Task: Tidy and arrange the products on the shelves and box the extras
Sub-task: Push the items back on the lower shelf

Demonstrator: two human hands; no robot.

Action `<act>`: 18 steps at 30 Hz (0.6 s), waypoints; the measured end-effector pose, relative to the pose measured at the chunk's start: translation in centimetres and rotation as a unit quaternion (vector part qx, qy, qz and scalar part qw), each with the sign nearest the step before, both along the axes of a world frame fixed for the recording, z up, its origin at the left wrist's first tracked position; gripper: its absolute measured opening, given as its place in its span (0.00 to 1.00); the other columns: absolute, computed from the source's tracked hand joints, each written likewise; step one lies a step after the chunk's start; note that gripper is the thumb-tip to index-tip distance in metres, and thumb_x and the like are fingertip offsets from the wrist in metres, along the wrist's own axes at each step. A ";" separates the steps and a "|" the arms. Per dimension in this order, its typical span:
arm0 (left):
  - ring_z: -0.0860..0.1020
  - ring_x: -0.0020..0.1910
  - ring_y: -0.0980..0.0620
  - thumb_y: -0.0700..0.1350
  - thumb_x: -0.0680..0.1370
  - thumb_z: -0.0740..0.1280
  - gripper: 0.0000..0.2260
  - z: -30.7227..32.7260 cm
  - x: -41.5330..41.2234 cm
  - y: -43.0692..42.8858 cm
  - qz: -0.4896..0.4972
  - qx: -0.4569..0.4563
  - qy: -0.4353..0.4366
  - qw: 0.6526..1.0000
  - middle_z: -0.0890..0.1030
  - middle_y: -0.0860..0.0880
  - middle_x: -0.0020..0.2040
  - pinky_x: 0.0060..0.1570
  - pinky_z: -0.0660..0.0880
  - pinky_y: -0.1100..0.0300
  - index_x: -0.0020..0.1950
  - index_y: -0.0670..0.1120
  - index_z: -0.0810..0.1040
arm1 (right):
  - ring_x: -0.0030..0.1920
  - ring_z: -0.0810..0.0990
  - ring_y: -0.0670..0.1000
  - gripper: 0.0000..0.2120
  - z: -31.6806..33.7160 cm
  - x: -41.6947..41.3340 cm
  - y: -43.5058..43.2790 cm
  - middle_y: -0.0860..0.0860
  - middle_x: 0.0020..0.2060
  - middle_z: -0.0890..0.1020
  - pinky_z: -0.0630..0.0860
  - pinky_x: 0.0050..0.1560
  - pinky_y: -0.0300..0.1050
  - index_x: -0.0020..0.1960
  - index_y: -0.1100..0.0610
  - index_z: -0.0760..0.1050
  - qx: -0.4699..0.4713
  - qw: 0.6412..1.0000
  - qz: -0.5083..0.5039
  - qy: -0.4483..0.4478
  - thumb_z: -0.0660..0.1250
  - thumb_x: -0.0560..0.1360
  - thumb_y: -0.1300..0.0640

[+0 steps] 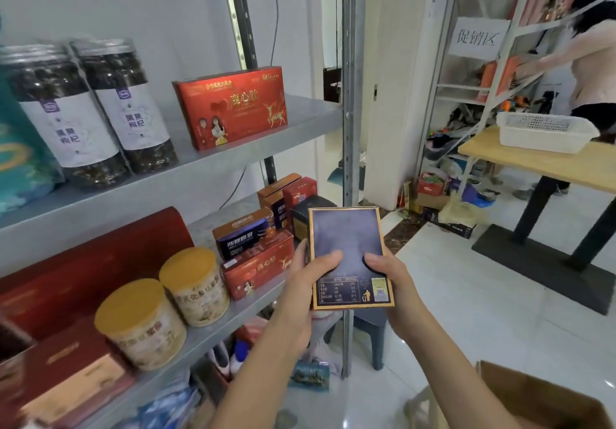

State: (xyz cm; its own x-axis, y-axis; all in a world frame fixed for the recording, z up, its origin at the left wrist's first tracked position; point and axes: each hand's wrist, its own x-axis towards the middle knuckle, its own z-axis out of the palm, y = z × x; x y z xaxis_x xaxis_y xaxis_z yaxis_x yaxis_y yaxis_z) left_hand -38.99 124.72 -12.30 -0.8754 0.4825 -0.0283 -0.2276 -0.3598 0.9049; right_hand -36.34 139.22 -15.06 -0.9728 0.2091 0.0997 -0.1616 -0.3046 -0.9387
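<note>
A flat dark blue box with a gold border (348,238) is held in front of the shelf's right end, its back label facing me. My left hand (305,282) grips its left edge with the thumb across the face. My right hand (391,278) grips the right edge, thumb on top. On the lower shelf (253,305) stand two yellow-lidded tubs (140,322), red and dark boxes (256,262) and a large red case (86,262). The upper shelf (300,122) carries two dark jars (130,105) and a red box (233,105).
An open cardboard box (540,398) sits at the bottom right on the tiled floor. A wooden table (546,162) with a white basket (546,132) stands to the right. Another person (590,58) works at a far shelf. A steel upright (350,95) edges the shelf.
</note>
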 end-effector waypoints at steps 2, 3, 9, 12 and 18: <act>0.84 0.50 0.46 0.47 0.69 0.72 0.26 -0.5 0.2 -0.5 0.006 0.000 0.006 1.000 0.84 0.45 0.56 0.40 0.81 0.57 0.67 0.51 0.75 | 0.53 0.81 0.63 0.35 -0.3 0.1 -0.5 0.64 0.57 0.81 0.79 0.53 0.55 0.67 0.61 0.72 -0.001 1.000 0.006 -0.001 0.71 0.63 0.47; 0.84 0.50 0.46 0.49 0.69 0.73 0.25 -0.7 0.2 -0.9 0.006 -0.016 0.009 1.000 0.84 0.45 0.55 0.41 0.81 0.57 0.67 0.51 0.75 | 0.52 0.82 0.61 0.35 -0.4 0.2 -0.7 0.63 0.57 0.81 0.80 0.51 0.53 0.67 0.60 0.72 0.005 1.000 0.009 -0.001 0.70 0.63 0.47; 0.81 0.50 0.64 0.58 0.73 0.73 0.18 -1.0 0.1 -2.1 0.106 -0.197 0.160 0.961 0.83 0.62 0.53 0.40 0.76 0.72 0.60 0.61 0.75 | 0.54 0.83 0.49 0.47 -0.4 0.2 -1.5 0.45 0.56 0.83 0.80 0.48 0.41 0.76 0.42 0.60 0.142 0.987 -0.072 -0.018 0.73 0.60 0.40; 0.76 0.62 0.61 0.69 0.65 0.71 0.42 -1.1 -0.1 -1.7 0.060 -0.234 0.161 0.957 0.75 0.60 0.66 0.50 0.76 0.69 0.74 0.59 0.61 | 0.61 0.75 0.45 0.49 0.0 0.3 -2.2 0.43 0.60 0.74 0.73 0.61 0.44 0.77 0.36 0.50 0.294 0.947 -0.113 -0.061 0.64 0.61 0.25; 0.78 0.60 0.59 0.64 0.61 0.76 0.45 -1.7 -0.4 -2.4 0.045 -0.220 0.051 0.973 0.77 0.57 0.64 0.54 0.76 0.59 0.74 0.60 0.61 | 0.53 0.73 0.27 0.24 0.3 1.4 -2.4 0.24 0.50 0.75 0.70 0.49 0.26 0.68 0.27 0.53 0.259 0.958 -0.110 -0.047 0.52 0.73 0.34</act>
